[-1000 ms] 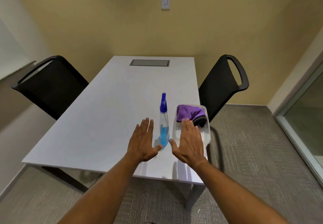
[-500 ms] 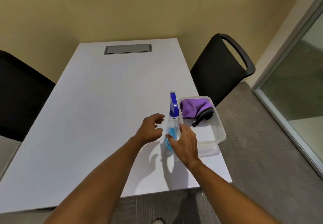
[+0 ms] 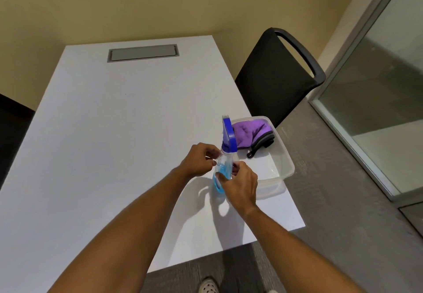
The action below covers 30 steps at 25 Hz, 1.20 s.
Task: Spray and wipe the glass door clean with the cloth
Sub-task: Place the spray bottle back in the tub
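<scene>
I am standing at the near end of the white table (image 3: 109,132), and most of its top is lying bare to my left and ahead, giving a hand free passage there as far as the grey hatch (image 3: 143,52) set flush near the far edge. On my right the spray bottle (image 3: 225,155) is standing upright just beside the clear plastic tub (image 3: 283,166), so nothing is passing between the two. The black chair (image 3: 274,75) is crowding the table's right edge just behind the tub, blocking a reach from that side. Beyond it, open carpet (image 3: 332,201) is running to the glass door (image 3: 377,86).
</scene>
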Each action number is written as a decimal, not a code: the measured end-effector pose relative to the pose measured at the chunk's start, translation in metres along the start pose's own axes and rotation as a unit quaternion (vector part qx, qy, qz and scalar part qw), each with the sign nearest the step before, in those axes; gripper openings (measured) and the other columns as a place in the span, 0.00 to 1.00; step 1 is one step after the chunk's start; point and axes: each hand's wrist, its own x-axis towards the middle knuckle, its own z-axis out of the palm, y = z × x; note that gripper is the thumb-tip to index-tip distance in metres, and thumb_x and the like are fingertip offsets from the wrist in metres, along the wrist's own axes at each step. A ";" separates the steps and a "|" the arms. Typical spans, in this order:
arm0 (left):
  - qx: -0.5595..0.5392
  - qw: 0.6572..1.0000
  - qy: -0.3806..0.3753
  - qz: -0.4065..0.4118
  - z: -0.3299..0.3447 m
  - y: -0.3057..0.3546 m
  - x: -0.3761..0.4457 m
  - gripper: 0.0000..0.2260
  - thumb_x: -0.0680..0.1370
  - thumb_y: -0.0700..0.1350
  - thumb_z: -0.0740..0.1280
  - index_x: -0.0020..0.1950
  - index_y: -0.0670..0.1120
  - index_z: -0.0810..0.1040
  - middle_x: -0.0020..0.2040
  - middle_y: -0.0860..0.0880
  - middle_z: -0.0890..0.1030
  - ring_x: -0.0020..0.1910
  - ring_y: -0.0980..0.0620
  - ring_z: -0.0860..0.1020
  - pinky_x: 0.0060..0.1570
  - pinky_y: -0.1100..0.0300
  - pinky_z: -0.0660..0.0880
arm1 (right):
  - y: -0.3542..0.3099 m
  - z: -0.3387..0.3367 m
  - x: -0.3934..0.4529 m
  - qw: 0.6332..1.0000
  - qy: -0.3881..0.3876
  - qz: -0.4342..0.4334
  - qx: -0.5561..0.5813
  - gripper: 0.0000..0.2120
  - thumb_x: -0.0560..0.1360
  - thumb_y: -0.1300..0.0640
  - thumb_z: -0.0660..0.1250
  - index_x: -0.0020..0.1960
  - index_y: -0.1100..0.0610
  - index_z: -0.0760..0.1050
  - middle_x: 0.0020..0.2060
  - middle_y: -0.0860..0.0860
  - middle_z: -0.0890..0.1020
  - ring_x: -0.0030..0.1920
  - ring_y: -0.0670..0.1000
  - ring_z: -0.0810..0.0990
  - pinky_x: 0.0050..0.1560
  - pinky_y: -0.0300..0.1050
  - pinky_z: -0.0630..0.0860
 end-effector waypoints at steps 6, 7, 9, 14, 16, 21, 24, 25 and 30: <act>0.016 1.000 0.000 0.020 -0.004 0.005 -0.008 0.15 0.72 0.32 0.70 0.57 0.40 0.79 0.54 0.43 0.83 0.48 0.51 0.79 0.49 0.62 0.77 | 0.003 -0.005 0.000 1.000 0.008 -0.030 -0.001 0.23 0.68 0.47 0.77 0.57 0.58 0.77 0.53 0.55 0.83 0.46 0.47 0.77 0.51 0.37 0.73; 0.017 1.000 0.003 0.020 -0.005 0.007 -0.010 0.14 0.72 0.32 0.70 0.57 0.40 0.79 0.54 0.42 0.82 0.49 0.50 0.79 0.50 0.60 0.77 | 0.003 -0.008 -0.001 0.999 0.007 -0.036 0.000 0.23 0.68 0.47 0.78 0.56 0.58 0.77 0.53 0.55 0.83 0.45 0.47 0.77 0.50 0.36 0.72; 0.020 0.999 0.011 0.030 -0.011 0.013 -0.017 0.14 0.72 0.33 0.70 0.57 0.40 0.79 0.54 0.42 0.82 0.49 0.50 0.79 0.51 0.59 0.77 | 0.000 -0.015 0.000 0.999 0.002 -0.051 0.011 0.23 0.67 0.48 0.78 0.56 0.57 0.77 0.53 0.54 0.84 0.44 0.46 0.77 0.50 0.36 0.73; 0.016 0.996 0.036 0.080 -0.032 0.040 -0.029 0.13 0.72 0.37 0.72 0.56 0.41 0.80 0.53 0.43 0.83 0.51 0.48 0.80 0.54 0.55 0.78 | -0.015 -0.050 0.009 0.991 -0.033 -0.116 0.053 0.25 0.67 0.49 0.79 0.60 0.56 0.78 0.56 0.53 0.84 0.47 0.46 0.80 0.52 0.39 0.77; 0.011 0.995 0.036 0.094 -0.038 0.055 -0.031 0.14 0.71 0.39 0.74 0.56 0.42 0.80 0.54 0.44 0.82 0.50 0.49 0.80 0.53 0.58 0.77 | -0.021 -0.069 0.014 0.987 -0.045 -0.144 0.063 0.25 0.67 0.51 0.79 0.61 0.57 0.78 0.57 0.53 0.84 0.49 0.48 0.82 0.53 0.40 0.79; 0.041 0.991 0.046 0.119 -0.036 0.097 -0.032 0.19 0.68 0.36 0.75 0.57 0.44 0.79 0.55 0.46 0.82 0.50 0.51 0.78 0.53 0.61 0.76 | -0.032 -0.124 0.036 0.974 -0.116 -0.181 0.063 0.23 0.68 0.58 0.78 0.61 0.60 0.78 0.58 0.55 0.82 0.55 0.53 0.82 0.57 0.48 0.81; 0.051 0.990 0.051 0.120 -0.023 0.122 -0.029 0.21 0.67 0.34 0.74 0.59 0.44 0.78 0.55 0.47 0.82 0.51 0.51 0.79 0.52 0.61 0.75 | -0.031 -0.157 0.055 0.965 -0.154 -0.210 0.047 0.22 0.69 0.61 0.77 0.62 0.60 0.78 0.57 0.56 0.82 0.56 0.54 0.82 0.56 0.50 0.82; 0.049 0.990 0.059 0.119 -0.018 0.130 -0.028 0.21 0.67 0.34 0.74 0.59 0.44 0.78 0.55 0.46 0.82 0.51 0.50 0.79 0.52 0.60 0.76 | -0.030 -0.167 0.063 0.961 -0.166 -0.218 0.041 0.22 0.69 0.62 0.77 0.62 0.60 0.78 0.57 0.56 0.82 0.56 0.54 0.82 0.55 0.51 0.82; 0.029 0.990 0.116 0.079 0.014 0.162 -0.016 0.22 0.68 0.35 0.75 0.60 0.44 0.77 0.56 0.46 0.81 0.53 0.49 0.79 0.55 0.56 0.78 | -0.020 -0.204 0.105 0.942 -0.217 -0.256 0.019 0.21 0.69 0.60 0.77 0.62 0.58 0.78 0.56 0.55 0.82 0.55 0.53 0.82 0.55 0.47 0.81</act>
